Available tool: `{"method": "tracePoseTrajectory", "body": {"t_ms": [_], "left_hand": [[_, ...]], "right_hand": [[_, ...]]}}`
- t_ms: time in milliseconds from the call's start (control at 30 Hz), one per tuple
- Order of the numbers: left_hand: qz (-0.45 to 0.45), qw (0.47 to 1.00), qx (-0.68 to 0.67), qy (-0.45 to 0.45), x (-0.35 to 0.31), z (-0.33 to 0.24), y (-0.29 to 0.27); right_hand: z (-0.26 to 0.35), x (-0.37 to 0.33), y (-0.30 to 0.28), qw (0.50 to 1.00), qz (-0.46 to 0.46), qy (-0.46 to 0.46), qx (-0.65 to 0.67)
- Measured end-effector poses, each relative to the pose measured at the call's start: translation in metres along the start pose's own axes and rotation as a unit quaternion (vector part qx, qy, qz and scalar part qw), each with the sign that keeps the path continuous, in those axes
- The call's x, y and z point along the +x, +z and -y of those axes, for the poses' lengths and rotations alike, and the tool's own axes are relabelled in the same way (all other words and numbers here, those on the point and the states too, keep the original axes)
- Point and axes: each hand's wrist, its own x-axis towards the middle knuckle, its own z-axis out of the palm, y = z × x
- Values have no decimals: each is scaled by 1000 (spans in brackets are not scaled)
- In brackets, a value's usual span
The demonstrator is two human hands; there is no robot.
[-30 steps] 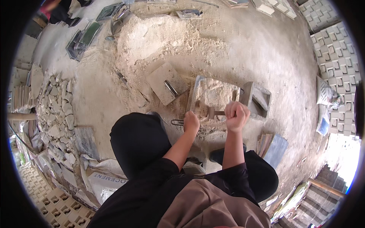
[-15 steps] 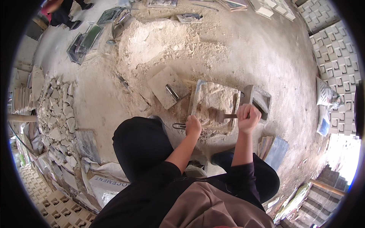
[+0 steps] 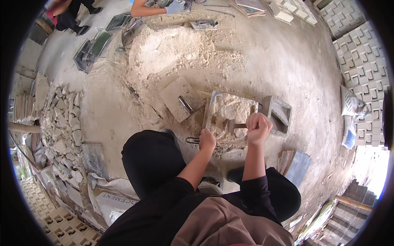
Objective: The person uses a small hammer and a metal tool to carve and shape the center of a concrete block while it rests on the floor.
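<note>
In front of me a square metal mould lies on the floor, filled with pale, crumbly powder mix. My left hand is closed on its near left corner, beside a wire loop handle. My right hand is wrapped round the short handle of a hammer-like tool. Its head is over the powder, pointing left; whether it touches the powder I cannot tell. Left of the mould lies a square plate with a metal bar handle. A box-shaped frame stands to the right.
Beyond the mould spreads a heap of pale powder. Broken stone pieces are piled at left. A blue-grey board leans by my right knee. A co-worker's gloved hand shows at the far edge. Patterned blocks are stacked right.
My right hand and the hammer-like tool have shifted left over the mould. My left hand stays at the corner. A co-worker's arm with a gloved hand has come in at the top.
</note>
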Motion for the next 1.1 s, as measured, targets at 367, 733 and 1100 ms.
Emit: {"method": "tracePoseTrajectory", "body": {"t_ms": [367, 733, 1100], "left_hand": [[-4, 999, 42, 17, 5, 8, 13], [-18, 997, 67, 31, 8, 11, 18], [-57, 992, 107, 47, 0, 3, 20]], "right_hand": [[-17, 23, -17, 995, -89, -24, -33], [-26, 71, -19, 994, -100, 1, -36], [-26, 50, -43, 996, -83, 9, 11]]}}
